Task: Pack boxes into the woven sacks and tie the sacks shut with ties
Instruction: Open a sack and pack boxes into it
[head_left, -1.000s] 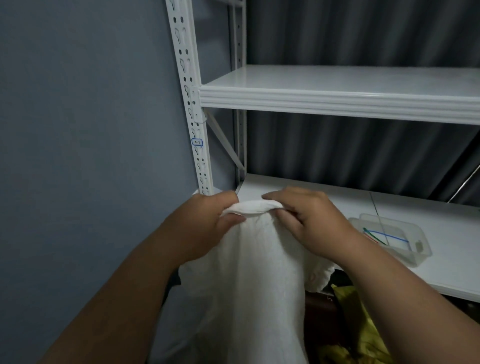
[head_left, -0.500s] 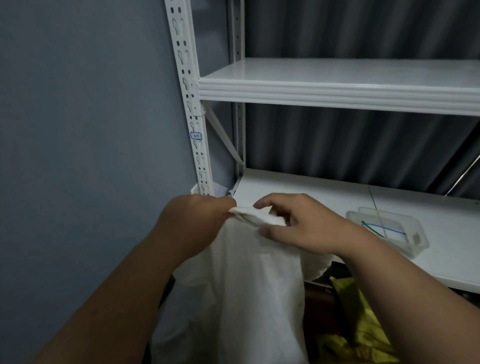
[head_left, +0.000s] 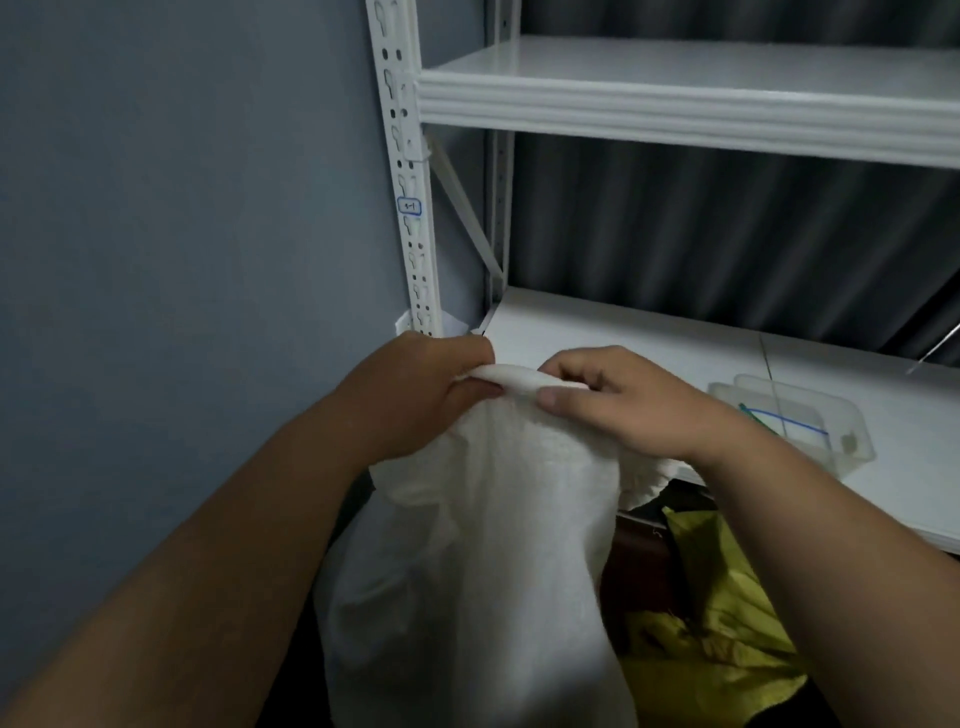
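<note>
Both hands were bunching the white woven sack's mouth: left hand clenched on it, right hand pinching the rolled edge. Sack hung below the shelf. Next move's probably grabbing a tie from the clear tray.

1. Sack hangs centre, in front of the shelf rack; left hand and right hand at its top edge.
2. Tray on lower shelf, right of the hands.
3. Crumpled sack lies below the shelf, right of the hanging sack.
4. Wall left of the rack.
</note>
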